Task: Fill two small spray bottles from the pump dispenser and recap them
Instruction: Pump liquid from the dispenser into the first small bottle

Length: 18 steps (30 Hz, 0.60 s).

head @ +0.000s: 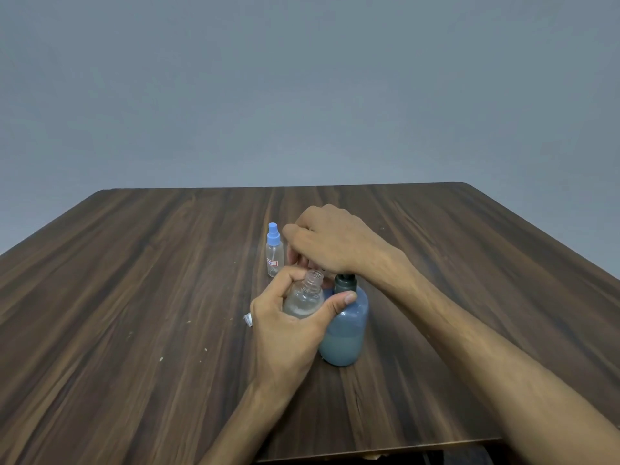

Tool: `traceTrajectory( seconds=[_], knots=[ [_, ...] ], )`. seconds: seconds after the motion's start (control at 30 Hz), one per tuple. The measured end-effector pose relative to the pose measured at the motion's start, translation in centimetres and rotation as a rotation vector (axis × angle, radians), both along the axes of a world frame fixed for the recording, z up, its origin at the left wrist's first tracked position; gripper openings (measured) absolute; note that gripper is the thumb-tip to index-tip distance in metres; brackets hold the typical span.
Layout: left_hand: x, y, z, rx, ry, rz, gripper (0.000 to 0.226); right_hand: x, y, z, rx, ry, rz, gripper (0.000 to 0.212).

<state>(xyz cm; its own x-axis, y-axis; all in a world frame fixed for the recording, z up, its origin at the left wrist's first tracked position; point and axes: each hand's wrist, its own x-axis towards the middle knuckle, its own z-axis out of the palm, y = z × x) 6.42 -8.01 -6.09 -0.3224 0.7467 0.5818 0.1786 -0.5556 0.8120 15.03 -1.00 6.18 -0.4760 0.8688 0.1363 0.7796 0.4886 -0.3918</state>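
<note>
While tilted, bottle [303, 298] inside left grip [285, 327].

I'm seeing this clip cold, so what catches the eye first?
At the table's middle, the left hand grips an uncapped clear spray bottle beside the blue pump dispenser, while the right hand rests on the pump head. Just behind stands a second small bottle, its blue spray cap on.

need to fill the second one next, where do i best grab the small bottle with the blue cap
Judging by its pose, take the capped spray bottle round its clear body below the blue cap, coming from its left: it stands upright, and the right hand crowds its other side.
</note>
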Motion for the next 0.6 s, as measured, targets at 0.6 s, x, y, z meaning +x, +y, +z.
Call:
traceTrajectory(
  seconds=[0.6],
  knots=[
    [0.04, -0.16, 0.13, -0.008, -0.004, 0.004, 0.039, 0.18, 0.14, 0.49, 0.038, 0.042, 0.003, 0.043]
  ],
)
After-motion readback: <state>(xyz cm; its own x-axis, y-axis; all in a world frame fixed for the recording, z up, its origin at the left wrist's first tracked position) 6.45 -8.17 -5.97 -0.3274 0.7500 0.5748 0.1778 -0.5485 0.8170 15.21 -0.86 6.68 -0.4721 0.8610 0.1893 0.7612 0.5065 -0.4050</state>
